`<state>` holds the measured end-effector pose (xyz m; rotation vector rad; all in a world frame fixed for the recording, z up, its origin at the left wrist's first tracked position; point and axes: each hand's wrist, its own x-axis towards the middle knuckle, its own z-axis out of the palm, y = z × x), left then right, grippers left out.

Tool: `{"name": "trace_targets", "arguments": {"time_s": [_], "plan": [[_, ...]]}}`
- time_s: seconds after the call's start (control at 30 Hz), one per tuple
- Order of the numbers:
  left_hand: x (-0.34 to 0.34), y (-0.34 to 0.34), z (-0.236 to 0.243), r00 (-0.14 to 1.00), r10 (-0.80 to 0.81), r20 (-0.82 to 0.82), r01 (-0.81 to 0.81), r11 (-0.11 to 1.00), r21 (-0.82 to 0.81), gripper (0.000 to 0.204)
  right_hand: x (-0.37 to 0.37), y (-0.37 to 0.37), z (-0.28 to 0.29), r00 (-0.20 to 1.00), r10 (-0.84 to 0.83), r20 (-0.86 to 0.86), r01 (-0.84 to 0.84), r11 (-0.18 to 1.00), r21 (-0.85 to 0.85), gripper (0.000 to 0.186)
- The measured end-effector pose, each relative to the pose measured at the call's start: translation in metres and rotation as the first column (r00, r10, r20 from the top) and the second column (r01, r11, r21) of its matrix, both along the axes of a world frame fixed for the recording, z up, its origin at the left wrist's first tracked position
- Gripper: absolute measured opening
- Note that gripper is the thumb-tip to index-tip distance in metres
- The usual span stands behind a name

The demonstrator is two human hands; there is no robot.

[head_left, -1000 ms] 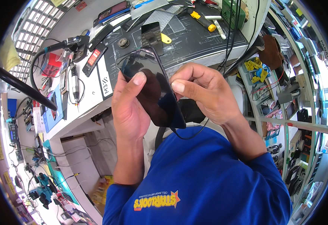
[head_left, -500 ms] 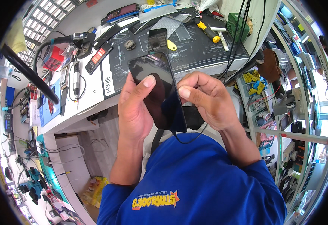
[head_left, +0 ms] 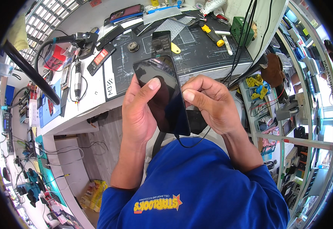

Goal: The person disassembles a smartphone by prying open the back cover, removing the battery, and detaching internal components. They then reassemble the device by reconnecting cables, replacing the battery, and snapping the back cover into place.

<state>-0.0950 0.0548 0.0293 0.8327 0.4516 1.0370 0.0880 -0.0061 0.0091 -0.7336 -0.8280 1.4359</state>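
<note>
The black phone (head_left: 170, 102) is held up just before the near edge of the black work mat (head_left: 202, 55), its glossy face upward and its upper end toward the mat. The left hand (head_left: 138, 112) grips it closed, 1 thumb on the glass and the fingers behind. At the phone's mat-right edge, the right hand (head_left: 214, 105) has its thumb and index finger bent close together; I cannot tell whether they pinch anything. A black cable (head_left: 189, 146) curves below the phone, on the side away from the mat. On the mat lie a 2nd dark slab (head_left: 161, 44), a round metal piece (head_left: 133, 47) and a yellow-handled tool (head_left: 211, 34); a green basket (head_left: 242, 30) stands at its far right corner, and a pen-shaped tool (head_left: 77, 82) lies to its left
</note>
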Motion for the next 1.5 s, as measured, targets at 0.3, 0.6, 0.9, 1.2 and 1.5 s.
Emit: {"name": "trace_targets", "arguments": {"time_s": [0.3, 0.6, 0.9, 1.2, 1.5], "plan": [[0.000, 0.000, -0.001, 1.000, -0.001, -0.004, 0.001, 1.000, -0.001, 0.042, 0.000, -0.001, 0.000, 1.000, 0.005, -0.005, -0.005, 1.000, -0.007, 0.012], [-0.002, 0.003, -0.006, 1.000, -0.012, 0.018, 0.012, 1.000, -0.019, 0.040, -0.001, 0.002, -0.001, 1.000, 0.020, -0.002, -0.020, 1.000, 0.004, 0.012], [-0.007, 0.006, -0.010, 1.000, 0.023, 0.000, -0.023, 1.000, -0.006, 0.041, -0.005, 0.005, -0.001, 1.000, 0.020, 0.007, -0.020, 1.000, 0.001, 0.011], [-0.006, 0.003, -0.002, 0.999, 0.038, -0.013, -0.038, 0.999, -0.011, 0.040, -0.007, 0.005, 0.000, 1.000, 0.018, 0.022, -0.019, 1.000, 0.013, 0.011], [-0.001, -0.002, 0.005, 0.995, 0.083, -0.051, -0.085, 0.996, -0.036, 0.039, -0.006, 0.003, 0.001, 1.000, 0.011, 0.025, -0.011, 1.000, 0.011, 0.010]]}}
